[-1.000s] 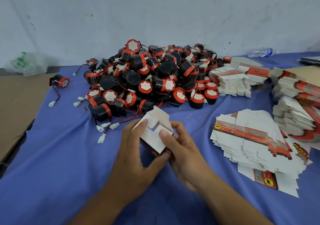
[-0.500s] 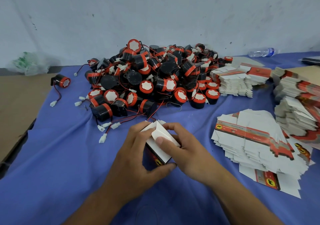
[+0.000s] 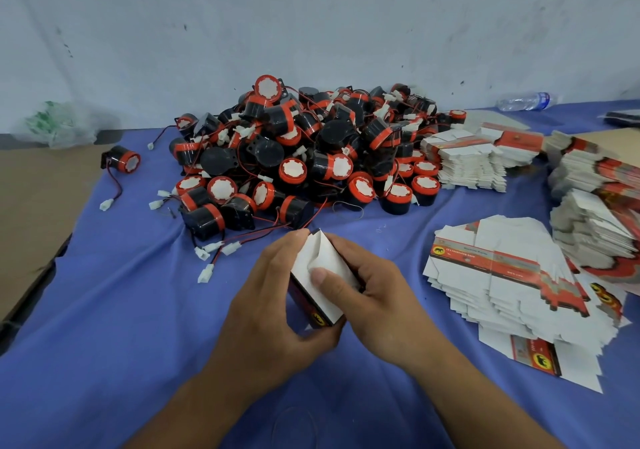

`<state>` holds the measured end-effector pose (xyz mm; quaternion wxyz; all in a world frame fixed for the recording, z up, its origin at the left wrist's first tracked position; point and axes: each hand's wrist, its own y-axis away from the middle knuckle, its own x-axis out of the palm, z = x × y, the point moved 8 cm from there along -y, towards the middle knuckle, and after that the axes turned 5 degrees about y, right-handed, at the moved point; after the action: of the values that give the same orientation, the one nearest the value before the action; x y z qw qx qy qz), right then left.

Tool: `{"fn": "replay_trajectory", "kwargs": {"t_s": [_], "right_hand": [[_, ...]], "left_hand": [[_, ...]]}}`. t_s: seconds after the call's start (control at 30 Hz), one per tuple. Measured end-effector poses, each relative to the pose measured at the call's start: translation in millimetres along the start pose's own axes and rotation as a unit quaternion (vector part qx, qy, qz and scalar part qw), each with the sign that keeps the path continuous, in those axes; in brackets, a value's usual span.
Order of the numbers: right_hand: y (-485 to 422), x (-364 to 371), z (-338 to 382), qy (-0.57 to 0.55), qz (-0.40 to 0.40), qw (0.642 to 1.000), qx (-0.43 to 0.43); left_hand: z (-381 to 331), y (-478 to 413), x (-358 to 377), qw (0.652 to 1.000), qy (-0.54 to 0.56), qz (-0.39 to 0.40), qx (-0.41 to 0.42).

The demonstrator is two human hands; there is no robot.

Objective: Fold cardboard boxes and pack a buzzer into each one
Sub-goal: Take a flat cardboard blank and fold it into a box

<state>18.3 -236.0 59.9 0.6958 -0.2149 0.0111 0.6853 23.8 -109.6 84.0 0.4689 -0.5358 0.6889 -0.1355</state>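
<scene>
Cardboard box (image 3: 322, 275), partly folded, was held between both hands just above the blue cloth (image 3: 114, 310) covering the desk, near its front centre. At the far left, a crumpled plastic bag (image 3: 55, 125) lay against the wall, and a single buzzer (image 3: 124, 159) sat apart from the rest with its red lead trailing toward the front. The buzzer pile (image 3: 311, 151), black bodies with red rims and white faces, occupied the middle of the desk directly behind the box. The left hand (image 3: 273, 313) gripped the box's left side, its fingers (image 3: 291, 244) closed over the top edge and the thumb under the lower corner. The right hand (image 3: 374, 293) clamped the right side, thumb pressed flat on the white flap. To the right lay a fanned stack of flat box blanks (image 3: 512, 275), with further stacks (image 3: 595, 199) behind it and a water bottle (image 3: 524, 100) by the wall.
</scene>
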Motion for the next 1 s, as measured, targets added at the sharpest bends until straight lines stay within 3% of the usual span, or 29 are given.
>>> {"fn": "replay_trajectory", "kwargs": {"t_s": [0.83,1.0], "right_hand": [[2.4,7.5,-5.0,0.013,0.004,1.000,-0.013],[1.7,5.5,-4.3,-0.066,-0.004,0.998,-0.001]], "left_hand": [[0.8,-0.4,-0.6,0.998,-0.023,0.000,0.065],[1.5,-0.1,2.8,0.997,-0.030,0.021,0.074]]}}
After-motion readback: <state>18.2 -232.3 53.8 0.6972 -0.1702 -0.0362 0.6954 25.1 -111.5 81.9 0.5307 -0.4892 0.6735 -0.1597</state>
